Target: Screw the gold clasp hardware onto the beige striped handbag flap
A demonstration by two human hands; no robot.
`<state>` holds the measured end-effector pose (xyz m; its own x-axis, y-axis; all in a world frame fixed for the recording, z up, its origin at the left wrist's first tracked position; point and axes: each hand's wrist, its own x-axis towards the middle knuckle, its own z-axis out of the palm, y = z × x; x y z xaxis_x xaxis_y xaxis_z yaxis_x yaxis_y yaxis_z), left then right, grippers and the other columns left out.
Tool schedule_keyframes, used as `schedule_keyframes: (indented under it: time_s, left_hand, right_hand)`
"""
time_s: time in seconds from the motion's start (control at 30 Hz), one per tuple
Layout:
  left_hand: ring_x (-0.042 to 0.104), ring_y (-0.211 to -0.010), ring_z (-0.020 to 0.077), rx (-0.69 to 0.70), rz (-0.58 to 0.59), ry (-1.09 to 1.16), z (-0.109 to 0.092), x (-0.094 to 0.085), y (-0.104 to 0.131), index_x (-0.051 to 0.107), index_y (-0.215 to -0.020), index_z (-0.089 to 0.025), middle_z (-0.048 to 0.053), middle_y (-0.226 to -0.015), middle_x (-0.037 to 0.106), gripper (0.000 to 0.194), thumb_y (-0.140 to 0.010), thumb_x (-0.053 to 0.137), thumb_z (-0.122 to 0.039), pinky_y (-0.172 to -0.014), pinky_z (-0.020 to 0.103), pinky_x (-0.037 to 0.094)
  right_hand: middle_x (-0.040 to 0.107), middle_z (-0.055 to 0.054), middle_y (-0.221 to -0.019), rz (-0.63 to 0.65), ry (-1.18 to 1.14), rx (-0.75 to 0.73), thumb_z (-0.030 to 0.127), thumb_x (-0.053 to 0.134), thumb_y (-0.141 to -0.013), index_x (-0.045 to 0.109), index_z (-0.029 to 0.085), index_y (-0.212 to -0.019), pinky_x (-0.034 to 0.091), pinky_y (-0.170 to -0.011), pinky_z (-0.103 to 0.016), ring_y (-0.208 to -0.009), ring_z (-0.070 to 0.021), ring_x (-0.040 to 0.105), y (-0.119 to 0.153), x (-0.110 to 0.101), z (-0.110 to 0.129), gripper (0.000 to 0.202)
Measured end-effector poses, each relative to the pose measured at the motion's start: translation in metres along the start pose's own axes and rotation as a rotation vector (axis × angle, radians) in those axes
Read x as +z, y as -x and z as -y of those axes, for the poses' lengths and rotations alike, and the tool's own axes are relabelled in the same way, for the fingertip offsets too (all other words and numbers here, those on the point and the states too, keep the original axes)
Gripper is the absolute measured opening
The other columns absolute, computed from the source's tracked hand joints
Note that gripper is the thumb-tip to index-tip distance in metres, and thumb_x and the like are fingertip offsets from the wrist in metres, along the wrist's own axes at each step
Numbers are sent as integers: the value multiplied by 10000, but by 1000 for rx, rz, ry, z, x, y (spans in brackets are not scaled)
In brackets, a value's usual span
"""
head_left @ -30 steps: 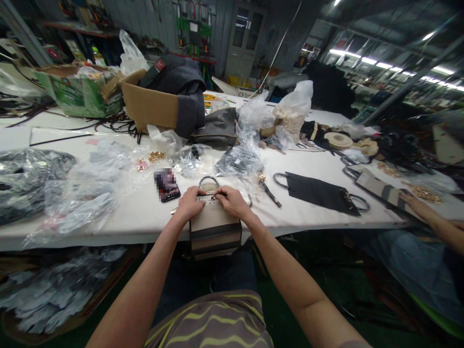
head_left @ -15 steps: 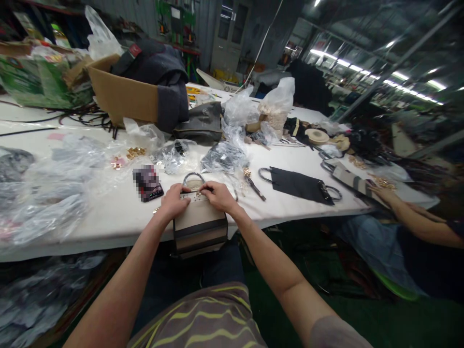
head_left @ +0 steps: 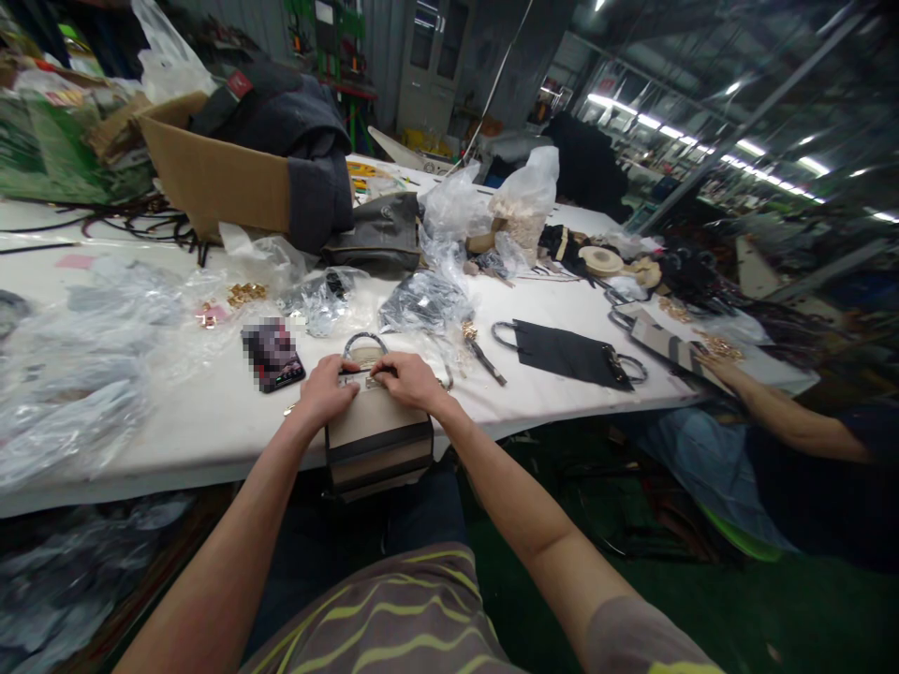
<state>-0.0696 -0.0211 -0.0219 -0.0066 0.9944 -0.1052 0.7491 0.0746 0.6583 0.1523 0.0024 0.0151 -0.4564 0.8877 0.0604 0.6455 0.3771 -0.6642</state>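
Observation:
A beige handbag point(head_left: 379, 421) with black trim and a round patterned handle point(head_left: 365, 339) lies at the table's front edge, its lower part over my lap. My left hand point(head_left: 327, 388) is closed on the upper left side of the bag, with the thumb on its front. On the upper right, my right hand point(head_left: 411, 382) has thumb and forefinger pinched at the metal fitting point(head_left: 366, 379); the small part between the fingertips is mostly hidden. To the left of my left hand lies a phone point(head_left: 275, 358), its screen partly blurred out.
A black bag panel point(head_left: 568, 351) with handles lies to the right. Plastic bags point(head_left: 428, 301), gold fittings point(head_left: 247, 294) and a cardboard box point(head_left: 217, 178) of dark cloth cover the back and left. At far right, a co-worker's hand point(head_left: 716, 367) rests on another bag piece.
The whole view has shifted slightly, so table things appear a little further left. Both my hands stay on the handbag's top with nearly the same hold.

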Motion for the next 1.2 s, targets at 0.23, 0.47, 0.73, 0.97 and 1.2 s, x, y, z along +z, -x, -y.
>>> schedule_keyframes:
  time_s: [0.23,0.47,0.73,0.97,1.2]
  left_hand:
    - [617,-1484,361,3,-11,3,1,1,0,732,-1254,-274,124,-1500,678,405,-854,673,-307,-1293,544,489]
    - [629,-1470,350,26,-26,-5,5,5,-1,723,-1237,-267,114,-1457,703,405,-839,673,-324,-1277,523,504]
    - [610,-1495,354,34,-13,-6,4,5,0,717,-1254,-267,124,-1476,689,407,-855,653,-319,-1296,539,484]
    - [613,-1496,350,28,-13,4,3,5,2,718,-1248,-264,115,-1493,689,405,-851,644,-299,-1298,530,479]
    - [608,-1504,356,8,-2,19,2,4,-1,721,-1243,-255,135,-1498,688,373,-877,659,-291,-1288,534,475]
  right_hand:
    - [857,-46,-1234,-29,103,13,195,721,-1039,874,264,-1125,572,-1031,-355,-1171,-261,763,5,4,8,188]
    - [768,-40,-1234,-64,176,-5,260,671,-1109,873,300,-1131,567,-908,-314,-1121,-234,721,18,10,10,207]
    - [766,-56,-1311,-107,182,-42,269,619,-1151,868,302,-1216,579,-938,-322,-1187,-244,721,27,20,4,259]
    - [765,-83,-1257,-122,120,-87,148,582,-1109,850,247,-1128,577,-1042,-341,-1191,-247,714,35,17,7,287]
    - [758,-100,-1287,-54,221,-122,127,567,-1108,881,236,-1180,583,-1030,-346,-1189,-254,707,34,19,6,341]
